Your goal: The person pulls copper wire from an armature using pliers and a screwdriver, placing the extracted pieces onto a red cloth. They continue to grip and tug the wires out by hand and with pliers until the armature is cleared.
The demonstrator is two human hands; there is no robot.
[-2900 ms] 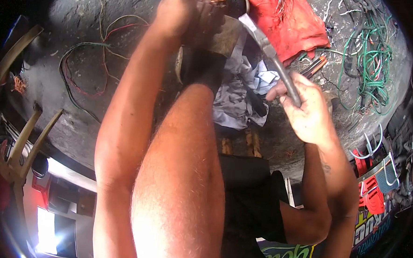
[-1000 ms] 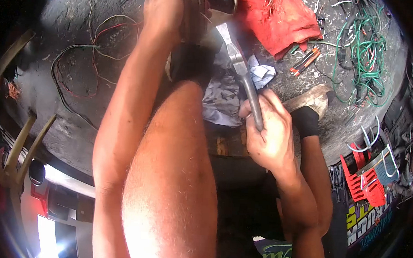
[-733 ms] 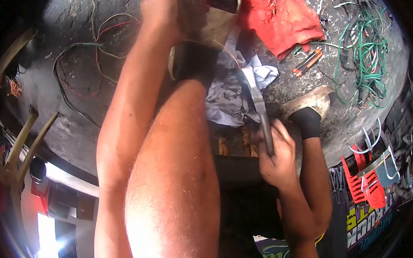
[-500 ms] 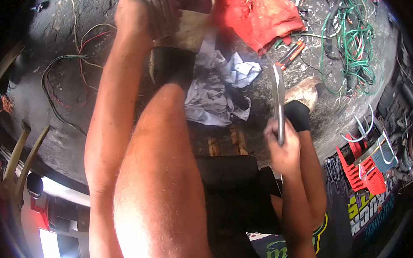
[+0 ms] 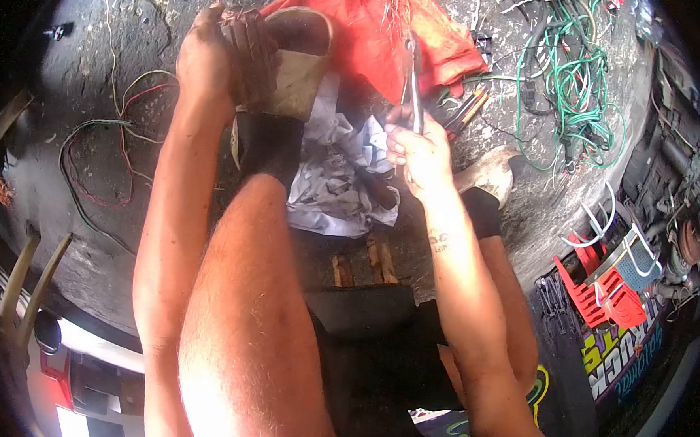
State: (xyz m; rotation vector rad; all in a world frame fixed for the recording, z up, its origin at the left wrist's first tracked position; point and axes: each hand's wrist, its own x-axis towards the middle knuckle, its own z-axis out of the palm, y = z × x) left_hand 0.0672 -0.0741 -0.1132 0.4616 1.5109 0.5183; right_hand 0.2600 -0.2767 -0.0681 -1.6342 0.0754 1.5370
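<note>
My left hand (image 5: 204, 62) is closed around a brown, ribbed block (image 5: 250, 61) whose exact kind I cannot make out. The block is beside the light boot (image 5: 300, 75) on my left foot. In my right hand (image 5: 418, 152) is a long, shiny metal tool that looks like pliers (image 5: 416, 91). Its tip points up toward the red cloth (image 5: 359, 37), and its lower part is hidden by my fingers. Crumpled whitish cloth (image 5: 328, 190) lies on the ground between my feet.
Green wires (image 5: 581, 104) lie tangled at the upper right, with loose thin wires (image 5: 93, 126) at the left. Orange-and-black handled tools (image 5: 470, 110) lie near my right boot (image 5: 491, 174). A red plastic item (image 5: 611, 299) is at the far right.
My right hand has moved up and left with the pliers, toward the red cloth. My left hand still grips the block; the whole view has shifted slightly.
</note>
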